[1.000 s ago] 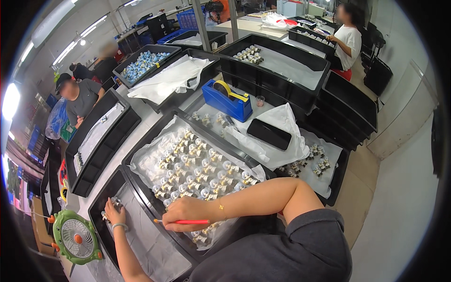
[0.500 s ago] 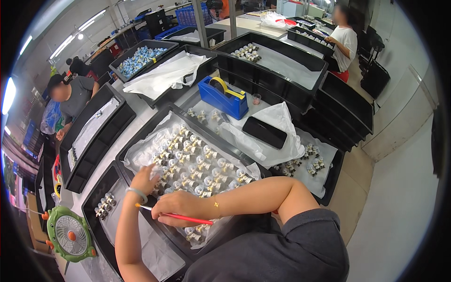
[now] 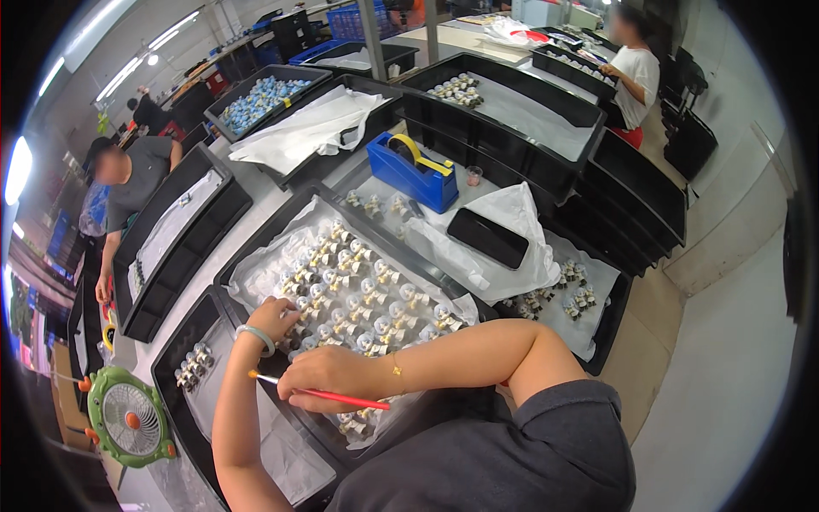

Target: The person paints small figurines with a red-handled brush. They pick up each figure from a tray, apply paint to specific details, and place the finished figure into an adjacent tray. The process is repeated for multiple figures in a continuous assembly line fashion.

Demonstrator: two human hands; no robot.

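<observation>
My right hand (image 3: 331,377) is closed around a thin paintbrush (image 3: 341,398) with a red handle; its bristle tip points left, near my left wrist. My left hand (image 3: 271,321) reaches over the left side of a black tray (image 3: 247,254), fingers bent inward among the nearest figurines. Anything between its fingertips is hidden. Rows of small white figurines (image 3: 375,294) with clear round heads and yellow parts stand on white paper in this tray. My right forearm crosses the tray's near part and covers some of them.
Left of me are a tray with a few figurines (image 3: 194,367) and a green fan (image 3: 130,418). Beyond the main tray stand a blue tape dispenser (image 3: 413,175) and a black phone (image 3: 488,239) on paper. Stacked black bins (image 3: 503,128) rise behind; two people work nearby.
My left hand has shifted slightly right, and the pale thing seen at its fingertips no longer shows. My right hand keeps the brush in nearly the same place. The view has tilted a little.
</observation>
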